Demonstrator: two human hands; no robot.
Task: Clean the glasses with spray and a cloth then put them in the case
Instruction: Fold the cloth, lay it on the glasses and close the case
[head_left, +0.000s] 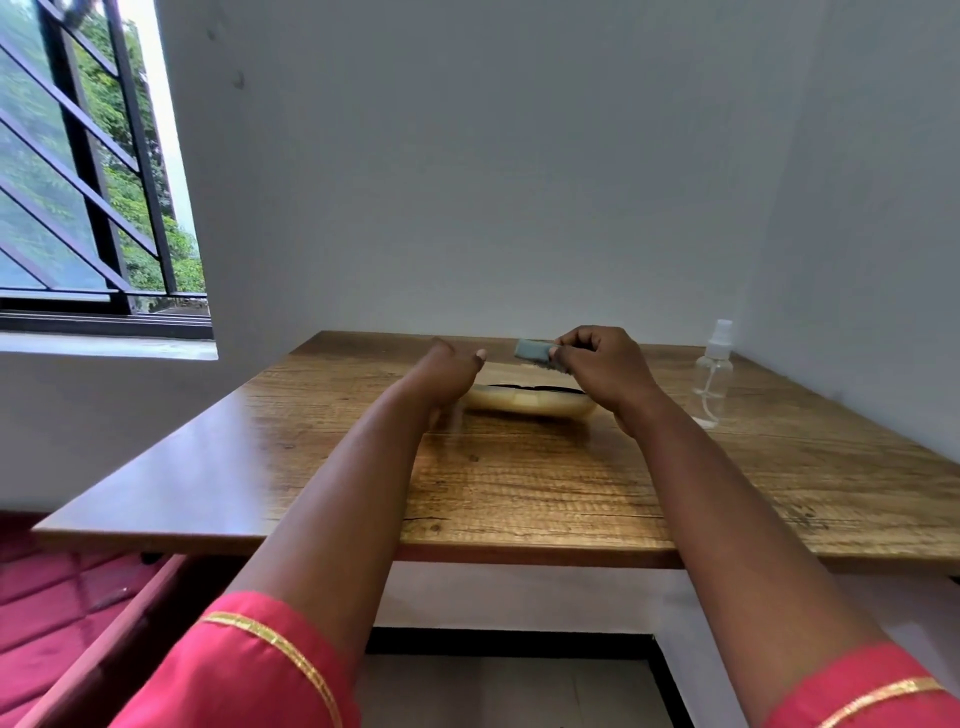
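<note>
- Right hand: raised above the tabletop, fingers curled, thumb and fingertips pinching a small folded grey-blue cloth by its right end; the cloth's free end points toward 9 o'clock.
- Left hand: held level with the right, just beside the cloth's free end but apart from it. The thumb is extended toward the cloth; the fingers are turned away from the camera, so whether they curl or hold anything cannot be told.
- Case: a cream-coloured shell lying flat on the tabletop directly beneath and between the hands, at 12 o'clock from the person. Its long axis runs 9 to 3 o'clock. A dark strip shows along its far upper edge; whether this is the glasses or the case lining cannot be told.
- Spray bottle: clear, upright, with a white pump top, standing at roughly 3 o'clock from the right hand, well apart from the case and near the wall corner.
- Governing relation: the cloth spans the gap between the hands along the same 9-to-3 line as the case below. The left hand is nearer the cloth's free end; the right hand is nearer the bottle.
- Judgement: the cloth is probably being unfolded or readied, and the right arm would have the shorter reach to the bottle.
</note>
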